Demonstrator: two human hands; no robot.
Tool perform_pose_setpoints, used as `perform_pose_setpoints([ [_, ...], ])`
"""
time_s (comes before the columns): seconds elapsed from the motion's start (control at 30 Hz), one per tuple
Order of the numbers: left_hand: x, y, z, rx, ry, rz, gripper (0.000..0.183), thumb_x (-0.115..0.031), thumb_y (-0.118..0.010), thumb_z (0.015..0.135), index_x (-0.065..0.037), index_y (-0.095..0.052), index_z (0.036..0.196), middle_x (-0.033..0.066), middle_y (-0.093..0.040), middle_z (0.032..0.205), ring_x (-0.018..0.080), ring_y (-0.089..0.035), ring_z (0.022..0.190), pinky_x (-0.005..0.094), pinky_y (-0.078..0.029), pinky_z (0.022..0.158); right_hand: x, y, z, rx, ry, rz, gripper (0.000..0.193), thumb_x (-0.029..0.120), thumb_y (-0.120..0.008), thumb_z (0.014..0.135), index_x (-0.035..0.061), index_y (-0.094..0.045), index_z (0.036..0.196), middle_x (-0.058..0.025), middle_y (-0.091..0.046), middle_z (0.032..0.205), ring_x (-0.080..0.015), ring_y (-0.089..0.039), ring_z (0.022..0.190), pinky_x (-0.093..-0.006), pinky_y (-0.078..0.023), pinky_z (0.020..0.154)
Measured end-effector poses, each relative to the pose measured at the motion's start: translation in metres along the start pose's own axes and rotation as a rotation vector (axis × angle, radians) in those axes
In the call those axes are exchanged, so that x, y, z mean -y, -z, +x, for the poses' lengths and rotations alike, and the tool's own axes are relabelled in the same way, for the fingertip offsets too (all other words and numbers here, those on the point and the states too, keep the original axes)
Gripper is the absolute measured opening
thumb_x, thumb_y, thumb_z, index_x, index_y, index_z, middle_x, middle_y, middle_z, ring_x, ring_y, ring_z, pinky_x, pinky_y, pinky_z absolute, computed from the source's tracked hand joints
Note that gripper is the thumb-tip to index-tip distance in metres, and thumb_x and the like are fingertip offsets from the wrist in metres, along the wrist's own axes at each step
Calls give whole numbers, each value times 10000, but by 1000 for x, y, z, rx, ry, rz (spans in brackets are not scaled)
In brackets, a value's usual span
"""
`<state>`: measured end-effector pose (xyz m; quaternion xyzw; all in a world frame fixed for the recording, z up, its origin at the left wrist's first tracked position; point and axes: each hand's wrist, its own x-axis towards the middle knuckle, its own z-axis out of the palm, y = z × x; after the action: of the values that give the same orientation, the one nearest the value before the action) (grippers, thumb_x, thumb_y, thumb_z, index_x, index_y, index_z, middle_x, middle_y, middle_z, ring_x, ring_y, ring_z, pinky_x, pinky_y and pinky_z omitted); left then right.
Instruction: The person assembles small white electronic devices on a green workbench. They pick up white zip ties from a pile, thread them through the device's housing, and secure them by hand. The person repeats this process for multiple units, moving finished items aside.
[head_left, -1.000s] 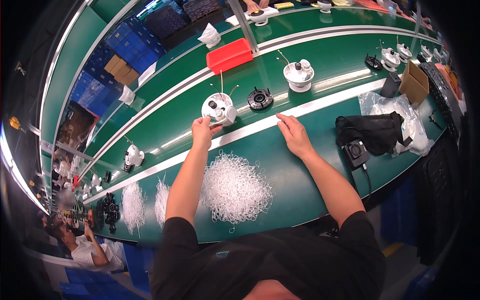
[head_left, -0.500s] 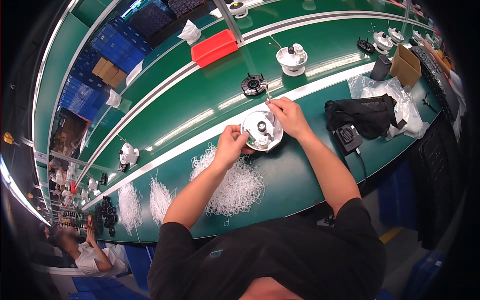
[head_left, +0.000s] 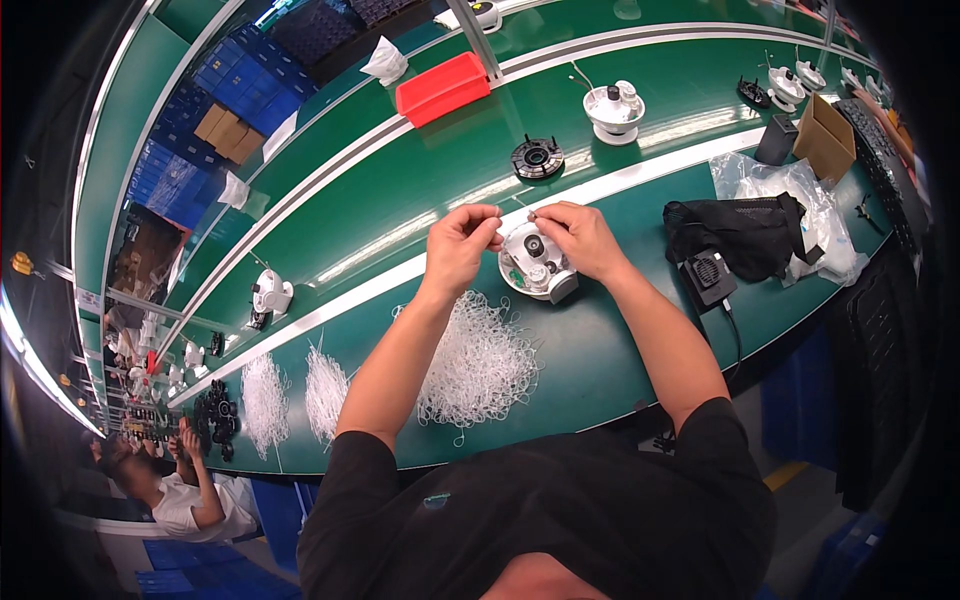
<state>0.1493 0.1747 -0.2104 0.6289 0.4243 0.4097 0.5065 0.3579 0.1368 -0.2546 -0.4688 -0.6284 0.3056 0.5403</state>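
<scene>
The white round housing (head_left: 525, 282), with a black round part in its middle, rests on the near bench in front of me. My right hand (head_left: 582, 240) is just above its far right side. Its thumb and forefinger pinch a thin wire, whose small end shows at the fingertips. My left hand (head_left: 462, 248) is off the housing, raised at its upper left. The thumb and forefinger are drawn together; whatever they hold, if anything, is too small to make out. Left of the housing lies a heap of white looped cords (head_left: 475, 365).
A black ring-shaped part (head_left: 538, 158) and another white unit (head_left: 615, 112) stand on the green line beyond, near a red bin (head_left: 443, 88). Rightward lie a black cloth bag (head_left: 735, 232), a black box with a cable (head_left: 706, 280) and a cardboard box (head_left: 826, 140). A co-worker (head_left: 195, 500) sits far left.
My left hand has let go of the housing's rim and risen toward my right hand. The housing now rests on the bench. The right hand has lowered slightly.
</scene>
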Motion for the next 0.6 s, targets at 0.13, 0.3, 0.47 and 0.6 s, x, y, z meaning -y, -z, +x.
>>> perform_pose_setpoints([
  [0.13,-9,-8,2,-4,-26,-88,161,-38,-687,908,52,-648,1036,95,-689,877,128,-667,727,264,-576,634,2,0,0,25,63,-79,174,144,-632,906,15,-708,994,-157,-693,904,-327,-672,813,-391,-513,708],
  [0.3,-8,-9,5,64,29,-88,161,-24,-716,884,43,-650,1015,90,-690,871,127,-658,702,264,-569,637,2,-1,0,75,78,-148,155,139,-626,904,33,-706,985,-149,-669,854,-325,-653,767,-395,-499,678],
  [0.47,2,-6,8,180,41,28,150,-25,-739,865,21,-675,993,70,-701,850,105,-649,708,249,-541,626,6,-1,-1,73,76,-52,150,130,-620,906,19,-701,967,-145,-675,862,-308,-657,758,-379,-505,677],
  [0.6,8,-11,14,203,37,45,133,-27,-751,843,17,-689,951,42,-696,815,86,-630,702,234,-519,617,6,2,-1,96,28,-11,156,120,-619,920,2,-689,994,-144,-698,908,-268,-684,769,-352,-524,688],
])
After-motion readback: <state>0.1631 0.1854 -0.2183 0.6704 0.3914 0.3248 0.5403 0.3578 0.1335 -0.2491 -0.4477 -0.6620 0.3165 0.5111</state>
